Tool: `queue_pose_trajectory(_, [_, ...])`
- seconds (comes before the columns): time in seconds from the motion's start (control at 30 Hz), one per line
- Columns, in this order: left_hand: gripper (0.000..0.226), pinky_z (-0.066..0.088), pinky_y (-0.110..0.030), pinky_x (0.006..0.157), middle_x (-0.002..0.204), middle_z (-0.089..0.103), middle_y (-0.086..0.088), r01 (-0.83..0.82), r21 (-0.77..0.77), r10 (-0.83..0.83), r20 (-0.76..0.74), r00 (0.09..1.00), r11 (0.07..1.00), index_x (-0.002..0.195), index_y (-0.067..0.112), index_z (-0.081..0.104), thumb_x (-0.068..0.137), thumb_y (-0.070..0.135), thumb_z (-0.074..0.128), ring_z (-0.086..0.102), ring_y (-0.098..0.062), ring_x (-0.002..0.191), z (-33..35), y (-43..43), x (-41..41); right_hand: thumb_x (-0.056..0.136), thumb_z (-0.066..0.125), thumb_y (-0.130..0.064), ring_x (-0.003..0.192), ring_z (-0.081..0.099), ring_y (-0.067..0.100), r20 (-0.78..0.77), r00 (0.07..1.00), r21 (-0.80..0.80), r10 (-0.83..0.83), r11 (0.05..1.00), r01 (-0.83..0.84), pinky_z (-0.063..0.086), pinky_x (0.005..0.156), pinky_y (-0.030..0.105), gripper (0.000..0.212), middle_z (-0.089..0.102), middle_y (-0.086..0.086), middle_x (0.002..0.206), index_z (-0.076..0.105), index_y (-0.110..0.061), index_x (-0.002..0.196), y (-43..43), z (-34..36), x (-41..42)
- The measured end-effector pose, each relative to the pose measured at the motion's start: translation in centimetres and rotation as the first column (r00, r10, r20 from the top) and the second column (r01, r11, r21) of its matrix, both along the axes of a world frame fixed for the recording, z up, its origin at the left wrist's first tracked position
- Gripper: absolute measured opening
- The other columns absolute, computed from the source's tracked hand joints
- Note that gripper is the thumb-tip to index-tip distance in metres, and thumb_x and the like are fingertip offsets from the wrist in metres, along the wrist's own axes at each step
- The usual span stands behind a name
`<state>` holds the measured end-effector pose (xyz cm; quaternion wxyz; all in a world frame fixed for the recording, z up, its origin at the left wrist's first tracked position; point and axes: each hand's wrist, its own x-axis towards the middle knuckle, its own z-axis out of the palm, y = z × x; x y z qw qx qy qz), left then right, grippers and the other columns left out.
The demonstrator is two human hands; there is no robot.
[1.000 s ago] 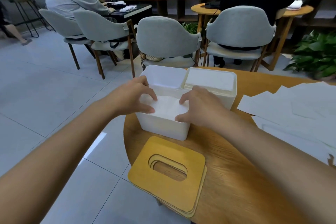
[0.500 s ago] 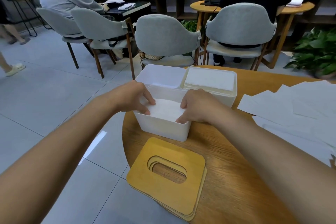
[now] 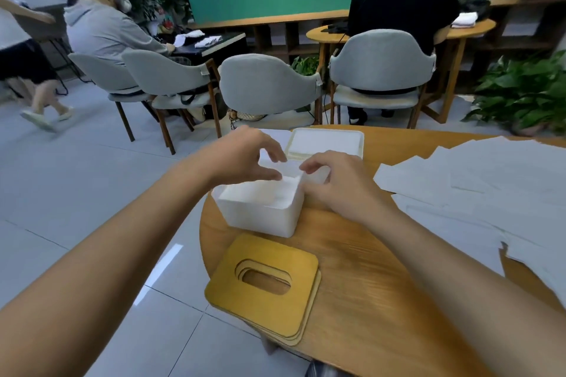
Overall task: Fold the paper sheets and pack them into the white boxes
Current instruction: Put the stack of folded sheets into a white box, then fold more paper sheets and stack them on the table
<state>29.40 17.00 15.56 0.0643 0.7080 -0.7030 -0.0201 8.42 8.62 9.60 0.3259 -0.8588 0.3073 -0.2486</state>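
left arm: bare, we see it reach forward from the lower left.
left hand (image 3: 245, 157): fingers bent, thumb and forefinger curved apart; grip unclear to us.
right arm: bare, from the lower right.
right hand (image 3: 343, 184): back up, fingers curled, tips near the other's.

left grip (image 3: 245, 159), right grip (image 3: 340, 185), forearms (image 3: 122, 239) all bare

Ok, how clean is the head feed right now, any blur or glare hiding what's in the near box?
Head view: the near white box is blown out inside, so contents and walls merge; the left hand and right hand are slightly soft; a glare streak marks the floor; the wide lens bows the table edge.
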Motion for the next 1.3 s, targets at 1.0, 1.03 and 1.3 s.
queue_pose_trajectory(1.0, [0.059,0.025,-0.019,0.116,0.162,0.044,0.013,0.317,-0.142,-0.346,-0.314,0.884,0.938,0.153,0.034,0.051,0.097,0.04,0.068,0.039,-0.006,0.147,-16.1,-18.1,-32.2,0.086,0.074,-0.056,0.138,0.046,0.019,-0.241,0.779,-0.201,-0.579,0.815,0.544,0.038,0.111,0.038,0.069,0.049,-0.006,0.151,0.055,-0.025,0.145,-10.1,-10.3,-35.1])
queue_pose_trajectory(1.03, [0.055,0.029,-0.018,0.112,0.158,0.05,0.012,0.31,-0.186,-0.354,-0.303,0.885,0.932,0.149,0.033,0.056,0.096,0.039,0.07,0.045,-0.007,0.143,-16.3,-18.1,-32.1,0.088,0.074,-0.05,0.137,0.048,0.018,-0.198,0.789,-0.186,-0.582,0.812,0.553,0.042,0.109,0.038,0.066,0.051,-0.007,0.15,0.055,-0.024,0.146,-10.1,-10.4,-35.1])
queue_pose_trajectory(1.3, [0.01,0.047,-0.03,0.094,0.125,0.076,0.0,0.333,-0.547,-0.481,-0.149,0.864,0.768,0.102,0.014,0.078,0.092,0.013,0.076,0.07,-0.018,0.115,-18.7,-17.8,-33.2,0.089,0.075,-0.018,0.115,0.066,0.02,0.016,0.802,-0.278,-0.597,0.768,0.577,0.053,0.097,0.033,0.033,0.07,-0.001,0.124,0.072,-0.013,0.121,-11.0,-11.4,-36.0])
